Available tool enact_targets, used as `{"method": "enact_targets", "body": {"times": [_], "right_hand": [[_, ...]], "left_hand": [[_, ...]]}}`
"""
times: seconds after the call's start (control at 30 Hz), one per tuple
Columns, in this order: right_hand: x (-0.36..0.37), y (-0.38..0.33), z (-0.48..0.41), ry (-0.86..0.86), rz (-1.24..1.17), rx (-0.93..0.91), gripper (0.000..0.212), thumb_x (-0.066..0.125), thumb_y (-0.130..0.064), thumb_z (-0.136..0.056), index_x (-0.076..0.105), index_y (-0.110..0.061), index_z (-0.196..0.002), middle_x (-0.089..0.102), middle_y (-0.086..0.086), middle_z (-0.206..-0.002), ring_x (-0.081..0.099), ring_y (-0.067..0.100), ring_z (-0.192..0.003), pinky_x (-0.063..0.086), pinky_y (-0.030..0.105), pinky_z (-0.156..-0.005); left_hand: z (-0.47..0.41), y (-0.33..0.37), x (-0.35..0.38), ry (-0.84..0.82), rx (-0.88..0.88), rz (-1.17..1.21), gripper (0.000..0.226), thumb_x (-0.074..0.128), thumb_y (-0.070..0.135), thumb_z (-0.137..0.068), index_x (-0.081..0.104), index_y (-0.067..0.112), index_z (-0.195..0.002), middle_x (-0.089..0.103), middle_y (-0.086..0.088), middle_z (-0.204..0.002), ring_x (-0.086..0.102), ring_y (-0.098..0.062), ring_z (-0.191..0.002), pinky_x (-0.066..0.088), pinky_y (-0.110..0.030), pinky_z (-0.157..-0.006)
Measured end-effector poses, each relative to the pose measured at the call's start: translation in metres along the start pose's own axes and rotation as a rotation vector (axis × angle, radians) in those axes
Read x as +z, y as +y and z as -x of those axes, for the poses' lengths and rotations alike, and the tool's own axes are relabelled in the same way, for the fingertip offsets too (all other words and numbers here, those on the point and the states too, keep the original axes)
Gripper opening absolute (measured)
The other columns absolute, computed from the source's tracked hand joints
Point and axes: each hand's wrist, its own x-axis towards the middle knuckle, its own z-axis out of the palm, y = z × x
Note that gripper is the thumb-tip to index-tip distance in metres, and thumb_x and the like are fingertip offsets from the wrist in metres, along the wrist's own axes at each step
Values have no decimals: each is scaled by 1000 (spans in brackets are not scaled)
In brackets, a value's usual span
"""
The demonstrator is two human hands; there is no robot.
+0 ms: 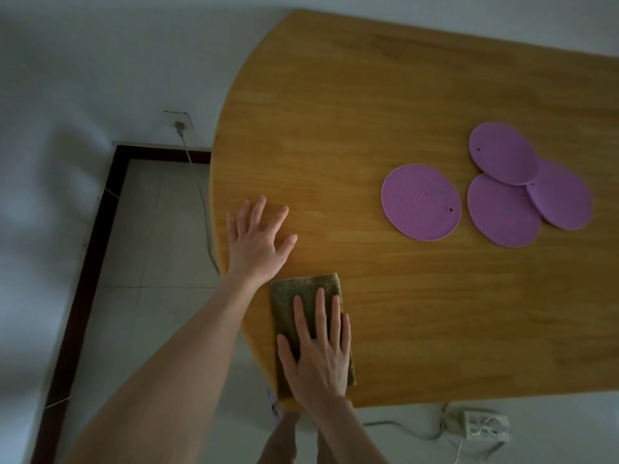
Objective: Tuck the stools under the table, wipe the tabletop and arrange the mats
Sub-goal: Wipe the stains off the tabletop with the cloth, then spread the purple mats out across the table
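Head view: left hand (pixel 258 241) lies flat on the wooden table (pixel 368 95) near its left edge, fingers straight and spread, holding nothing. Right hand (pixel 315 349) presses the folded green cloth (pixel 291 296) at the near edge, fingers straight. To the right, a lone purple mat (pixel 421 202) lies beside three overlapping mats (pixel 502 212).

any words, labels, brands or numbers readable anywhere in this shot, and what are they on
None can be read.
The purple mats show only a moulded texture and a small hole near the rim, no lettering.
The green cloth and the wooden tabletop show no print.
The power strip on the floor and the wall socket are too small and blurred to tell whether they bear any marking.
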Motion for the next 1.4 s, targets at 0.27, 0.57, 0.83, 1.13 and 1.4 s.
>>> {"method": "enact_targets", "body": {"times": [0.27, 0.57, 0.83, 1.13, 1.4], "right_hand": [[-7, 6, 4, -18, -68, -7, 63, 28, -57, -95, 26, -25, -150, 24, 10, -156, 16, 31, -143, 15, 45, -112], [-62, 104, -52, 121, -400, 173, 70, 24, -63, -89, 8, -35, -151, -1, -9, -159, -2, 14, -146, 6, 39, -114], [-98, 210, -128, 217, -512, 288, 62, 51, -41, -94, 27, -25, -149, 29, 1, -154, 26, 26, -138, 24, 43, -108], [-125, 283, -207, 140, -469, 193, 58, 54, -40, -92, 35, -25, -144, 48, 3, -137, 37, 28, -122, 30, 40, -101], [-124, 287, -238, 65, -410, 218, 53, 61, -41, -89, 48, -15, -134, 49, 7, -132, 36, 28, -123, 22, 40, -104]], "left_hand": [[1, 5, -2, 17, -10, 21, 59, 36, 59, -92, 25, 38, -146, 1, -1, -159, -7, -26, -145, -10, -49, -114], [9, 70, 10, 70, 32, 157, 57, 39, 54, -93, 31, 31, -145, 11, -5, -157, 5, -28, -144, -3, -50, -115], [-13, 157, 38, 150, -33, 257, 60, 52, 50, -89, 42, 22, -140, 38, -14, -143, 29, -34, -132, 23, -52, -109], [-53, 245, 68, 285, -255, 273, 79, 58, 58, -81, 39, 9, -140, 41, -15, -139, 30, -36, -129, 14, -51, -113], [-61, 261, 76, 336, -450, 282, 86, 67, 58, -74, 40, 3, -134, 40, -15, -137, 30, -34, -129, 16, -49, -112]]}}
